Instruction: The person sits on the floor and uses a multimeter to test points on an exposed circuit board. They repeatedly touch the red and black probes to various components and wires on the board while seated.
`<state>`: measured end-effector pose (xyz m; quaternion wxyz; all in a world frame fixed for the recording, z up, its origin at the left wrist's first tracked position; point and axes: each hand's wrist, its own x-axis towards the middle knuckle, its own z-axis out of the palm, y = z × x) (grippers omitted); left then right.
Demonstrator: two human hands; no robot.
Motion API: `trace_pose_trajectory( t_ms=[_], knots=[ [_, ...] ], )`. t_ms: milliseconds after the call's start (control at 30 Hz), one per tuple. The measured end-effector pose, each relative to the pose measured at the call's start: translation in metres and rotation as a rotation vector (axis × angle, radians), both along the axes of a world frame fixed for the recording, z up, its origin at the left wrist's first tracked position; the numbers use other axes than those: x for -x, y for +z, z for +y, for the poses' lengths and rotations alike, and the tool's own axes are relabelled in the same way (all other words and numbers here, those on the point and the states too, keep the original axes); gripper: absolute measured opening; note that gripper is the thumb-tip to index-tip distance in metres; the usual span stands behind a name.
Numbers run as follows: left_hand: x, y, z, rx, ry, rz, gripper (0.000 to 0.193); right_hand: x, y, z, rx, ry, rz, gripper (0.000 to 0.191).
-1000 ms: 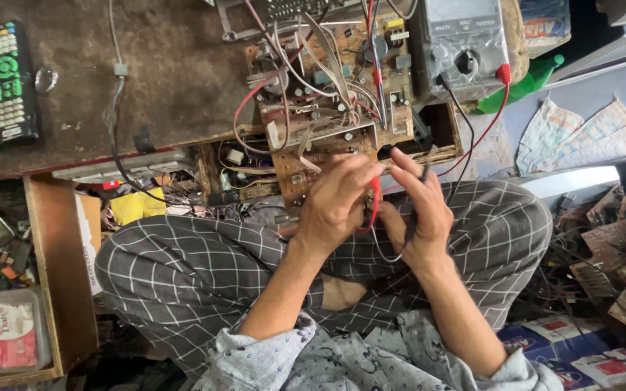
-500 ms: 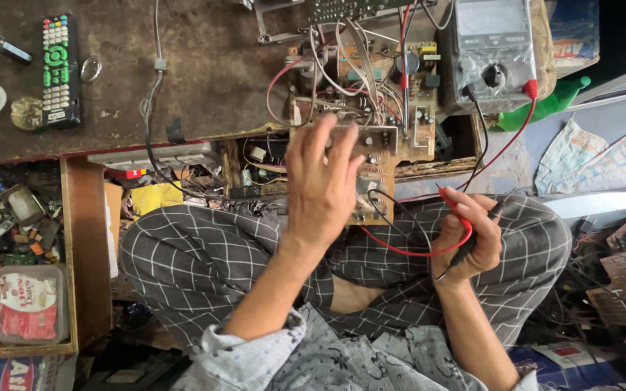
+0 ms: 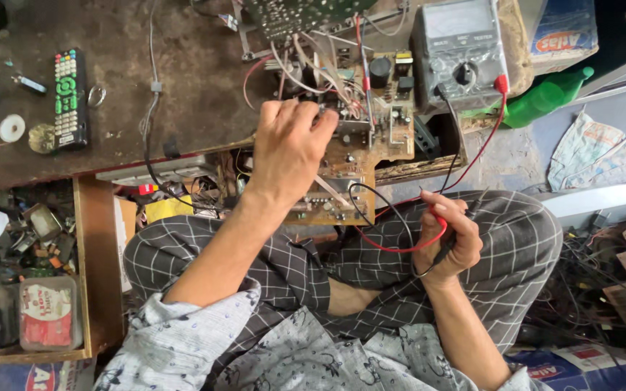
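Note:
A brown circuit board (image 3: pixel 371 137) crowded with parts and loose wires juts over the edge of the dark workbench (image 3: pixel 182 108). My left hand (image 3: pixel 291 148) lies on the board, fingers curled over its components and gripping it. My right hand (image 3: pixel 449 239) rests on my knee, closed around the red and black test probes (image 3: pixel 440 233). Their leads (image 3: pixel 483 145) run up to the grey analogue multimeter (image 3: pixel 461 54) at the back of the bench.
Two remote controls (image 3: pixel 70 98) lie at the bench's left. An open wooden drawer (image 3: pixel 88 268) at the left holds small tins and scrap parts. A green plastic bottle (image 3: pixel 545 105) sits right of the meter. Tangled cables (image 3: pixel 595 289) and cartons crowd the floor on the right.
My left hand has reached forward from my lap onto the board. My right hand has dropped back to my knee with the probes. The view has shifted right and closer.

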<state>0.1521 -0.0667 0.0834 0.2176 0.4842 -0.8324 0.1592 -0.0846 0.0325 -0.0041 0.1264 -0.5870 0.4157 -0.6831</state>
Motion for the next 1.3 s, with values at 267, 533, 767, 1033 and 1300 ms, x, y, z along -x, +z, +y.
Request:
trace_pose_trajectory(
  t_ms=[267, 533, 767, 1033, 1300],
  knots=[
    [-0.012, 0.005, -0.001, 0.153, -0.018, -0.009, 0.008, 0.021, -0.003, 0.005, 0.029, 0.061, -0.014, 0.019],
    [-0.053, 0.004, -0.020, 0.125, 0.030, 0.068, 0.025, 0.021, 0.000, 0.009, 0.018, 0.113, 0.009, 0.019],
    [-0.085, -0.022, -0.031, 0.128, -0.026, 0.086, 0.017, -0.001, -0.003, 0.005, -0.004, 0.149, 0.042, 0.019],
    [-0.146, 0.009, -0.035, 0.194, -0.245, 0.005, 0.010, -0.029, -0.014, -0.002, -0.024, 0.173, 0.068, 0.021],
    [-0.160, 0.047, -0.060, 0.283, -0.573, -0.243, 0.014, -0.043, -0.020, -0.013, -0.050, 0.184, 0.067, 0.021]
  ],
)
